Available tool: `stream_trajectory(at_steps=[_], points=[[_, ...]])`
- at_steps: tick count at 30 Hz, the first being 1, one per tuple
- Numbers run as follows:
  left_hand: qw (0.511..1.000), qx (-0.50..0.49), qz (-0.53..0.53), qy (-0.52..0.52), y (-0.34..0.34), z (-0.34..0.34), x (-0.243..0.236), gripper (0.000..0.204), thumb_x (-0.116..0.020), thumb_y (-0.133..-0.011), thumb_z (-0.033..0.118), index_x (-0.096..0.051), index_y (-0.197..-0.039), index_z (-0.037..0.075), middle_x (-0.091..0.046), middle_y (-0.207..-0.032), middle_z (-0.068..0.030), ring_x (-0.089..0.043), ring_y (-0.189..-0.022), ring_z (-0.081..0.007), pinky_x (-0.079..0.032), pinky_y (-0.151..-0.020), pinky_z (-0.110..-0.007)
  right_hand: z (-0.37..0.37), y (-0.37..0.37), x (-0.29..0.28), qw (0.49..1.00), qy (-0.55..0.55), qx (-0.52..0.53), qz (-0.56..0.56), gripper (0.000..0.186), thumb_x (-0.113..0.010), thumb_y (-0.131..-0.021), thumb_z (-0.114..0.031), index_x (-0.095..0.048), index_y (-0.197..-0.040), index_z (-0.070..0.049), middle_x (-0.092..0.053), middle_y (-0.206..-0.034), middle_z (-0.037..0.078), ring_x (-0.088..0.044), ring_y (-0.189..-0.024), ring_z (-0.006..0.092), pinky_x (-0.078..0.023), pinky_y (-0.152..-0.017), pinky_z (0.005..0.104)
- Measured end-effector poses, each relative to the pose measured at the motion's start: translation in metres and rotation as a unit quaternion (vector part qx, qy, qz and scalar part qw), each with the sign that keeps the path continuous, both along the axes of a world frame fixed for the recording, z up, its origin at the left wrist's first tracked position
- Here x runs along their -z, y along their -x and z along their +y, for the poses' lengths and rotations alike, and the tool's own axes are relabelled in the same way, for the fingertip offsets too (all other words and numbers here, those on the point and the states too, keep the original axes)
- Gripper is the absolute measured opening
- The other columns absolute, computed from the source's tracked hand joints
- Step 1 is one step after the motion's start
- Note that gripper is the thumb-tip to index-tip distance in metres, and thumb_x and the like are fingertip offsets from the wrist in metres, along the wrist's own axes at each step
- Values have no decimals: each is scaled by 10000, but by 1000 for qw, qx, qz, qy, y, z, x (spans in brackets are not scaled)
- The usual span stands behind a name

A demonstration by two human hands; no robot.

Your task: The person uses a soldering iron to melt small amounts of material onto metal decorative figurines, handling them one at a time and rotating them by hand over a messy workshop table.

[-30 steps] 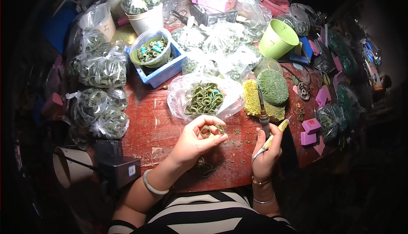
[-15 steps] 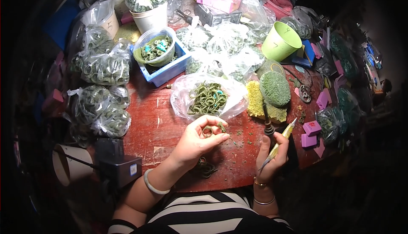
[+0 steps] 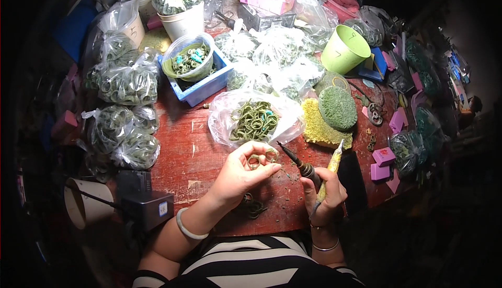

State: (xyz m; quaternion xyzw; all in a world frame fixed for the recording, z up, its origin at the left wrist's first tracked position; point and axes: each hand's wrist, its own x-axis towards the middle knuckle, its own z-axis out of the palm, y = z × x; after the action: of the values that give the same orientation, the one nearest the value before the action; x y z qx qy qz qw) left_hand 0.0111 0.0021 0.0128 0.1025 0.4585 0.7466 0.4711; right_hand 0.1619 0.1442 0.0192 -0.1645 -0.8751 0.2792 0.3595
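Observation:
My left hand (image 3: 241,175) pinches small green rings (image 3: 254,161) above the red worktable (image 3: 183,152). My right hand (image 3: 323,196) grips two tools: a dark soldering-iron-like tool (image 3: 306,171), its thin tip angled up-left near my left fingers, and a yellow pen-like tool (image 3: 331,175) pointing upward. Beyond my hands, an open clear bag (image 3: 222,123) holds a heap of green rings (image 3: 253,120). A round green pad (image 3: 337,109) rests on a yellow textured pad (image 3: 319,133). More loose rings (image 3: 253,204) and crumbs lie below my left hand.
Tied bags of rings (image 3: 123,81) crowd the left and back. A tub (image 3: 188,63) sits in a blue bin (image 3: 193,94). A green cup (image 3: 345,50) and pink blocks (image 3: 381,171) are right; a black box (image 3: 144,209) is lower left.
The dark tool has swung from upright to angled leftward, its tip near my left fingers. The yellow tool now points more steeply upward. My left hand stays nearly still.

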Motion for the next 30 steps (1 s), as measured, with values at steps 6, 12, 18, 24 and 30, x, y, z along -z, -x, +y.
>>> stream_trajectory(at_steps=[6,12,18,24,30], points=[[1000,-10,24,-6,-2,1,3,288,-740,-869,-8,-622,-1129,29,-593,-958,10,-565,-836,-28,-476,-724,-178,-1,3,-1,1000,-6,-9,-4,293,-816,-829,-181,-636,-976,-3,-687,-786,116,-680,-646,279,-532,-590,344],[1000,-6,17,12,-2,1,2,280,-711,-863,-63,-564,-1082,30,-602,-957,-7,-605,-850,-47,-521,-794,-190,0,3,0,1000,0,-12,-7,301,-825,-817,-174,-635,-973,0,-684,-782,124,-681,-651,286,-532,-591,345],[999,-5,47,26,-2,1,4,254,-716,-866,-50,-558,-1048,31,-620,-968,-17,-608,-840,-43,-502,-739,-179,0,3,1,1000,-4,-20,-3,303,-828,-812,-178,-639,-973,-4,-682,-778,121,-680,-650,285,-530,-586,345],[999,-1,43,28,-2,1,4,230,-715,-872,-39,-558,-1023,35,-624,-958,-16,-607,-834,-40,-493,-715,-177,0,4,2,1000,-6,-23,-4,303,-829,-809,-177,-640,-973,-6,-682,-776,115,-673,-641,281,-524,-576,344],[998,-3,42,38,-2,0,5,234,-717,-868,-41,-560,-1022,38,-625,-950,-13,-603,-829,-39,-497,-720,-186,1,5,4,999,0,-32,-5,303,-832,-805,-174,-640,-971,-8,-681,-776,115,-669,-639,284,-522,-575,344]])
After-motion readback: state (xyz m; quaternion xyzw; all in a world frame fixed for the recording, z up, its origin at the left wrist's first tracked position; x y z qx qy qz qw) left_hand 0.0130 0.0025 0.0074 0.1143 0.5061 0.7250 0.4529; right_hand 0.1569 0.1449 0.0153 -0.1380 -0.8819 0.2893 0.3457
